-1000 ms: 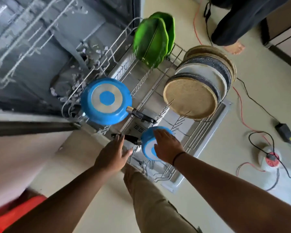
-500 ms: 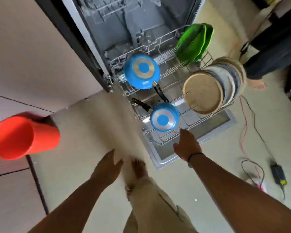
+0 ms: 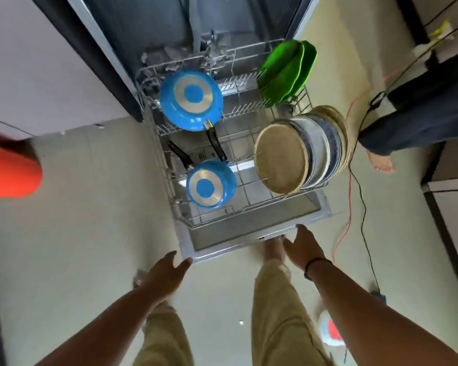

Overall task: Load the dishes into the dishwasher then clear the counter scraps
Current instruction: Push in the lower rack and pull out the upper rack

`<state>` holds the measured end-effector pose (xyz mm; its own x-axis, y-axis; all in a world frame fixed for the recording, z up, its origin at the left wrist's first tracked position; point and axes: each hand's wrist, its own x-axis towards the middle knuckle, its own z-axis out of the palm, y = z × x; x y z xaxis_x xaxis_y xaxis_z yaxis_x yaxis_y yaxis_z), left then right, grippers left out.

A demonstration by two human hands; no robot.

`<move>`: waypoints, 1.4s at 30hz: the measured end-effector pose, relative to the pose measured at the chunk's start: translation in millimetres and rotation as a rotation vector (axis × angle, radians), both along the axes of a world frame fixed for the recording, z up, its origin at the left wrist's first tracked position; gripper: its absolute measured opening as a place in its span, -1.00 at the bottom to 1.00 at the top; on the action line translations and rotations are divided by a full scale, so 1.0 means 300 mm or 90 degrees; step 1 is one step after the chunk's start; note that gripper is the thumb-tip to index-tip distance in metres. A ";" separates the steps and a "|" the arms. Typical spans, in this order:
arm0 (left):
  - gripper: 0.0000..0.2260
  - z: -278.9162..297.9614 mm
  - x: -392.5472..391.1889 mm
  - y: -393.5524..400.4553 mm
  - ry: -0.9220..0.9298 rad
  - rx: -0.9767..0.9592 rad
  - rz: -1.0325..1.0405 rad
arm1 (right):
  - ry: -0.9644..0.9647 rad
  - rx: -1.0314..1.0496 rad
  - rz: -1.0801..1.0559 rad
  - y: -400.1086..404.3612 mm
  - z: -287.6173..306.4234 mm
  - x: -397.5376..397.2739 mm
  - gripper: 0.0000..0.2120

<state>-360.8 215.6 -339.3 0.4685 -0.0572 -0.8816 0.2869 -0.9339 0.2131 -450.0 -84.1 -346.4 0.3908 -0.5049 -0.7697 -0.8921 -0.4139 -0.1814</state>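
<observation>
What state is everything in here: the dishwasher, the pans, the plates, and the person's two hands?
Dishwasher door: open, lowered flat.
Lower rack: pulled out over the door.
Large blue pan: in the rack, bottom facing the camera.
Small blue pan: in the rack, bottom facing the camera.
Green plates: standing on edge.
Stack of round plates: standing on edge.
Left hand: open, empty.
Right hand: open, empty, at the door's edge.

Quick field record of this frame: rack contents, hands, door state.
rack: pulled-out wire dishwasher rack
pans: large blue frying pan at rear left, small blue frying pan at front left, both bottom-up
plates: green plates rear right; stack of tan and grey round plates standing on edge at right
door: open dishwasher door, lowered flat
left hand: open, empty
right hand: open, empty, near door edge
</observation>
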 end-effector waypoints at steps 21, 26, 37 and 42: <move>-0.46 -0.203 0.071 -0.505 0.173 -0.235 1.102 | -0.109 0.469 -0.841 -0.528 -0.235 0.149 -0.28; -0.50 -0.254 0.098 -0.526 0.158 -0.296 1.246 | -0.174 0.474 -0.887 -0.492 -0.268 0.228 -0.36; -0.56 -0.245 0.285 -0.576 0.076 -0.368 1.285 | -0.274 0.447 -0.924 -0.487 -0.267 0.455 -0.51; -0.66 -0.233 0.519 -0.596 0.024 -0.471 1.270 | -0.355 0.471 -0.887 -0.493 -0.273 0.692 -0.59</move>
<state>-205.2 36.7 -409.3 0.3113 0.1161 -0.9432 0.5503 0.7871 0.2786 -242.5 -232.1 -428.3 0.2753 -0.2940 -0.9153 -0.2438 0.8996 -0.3623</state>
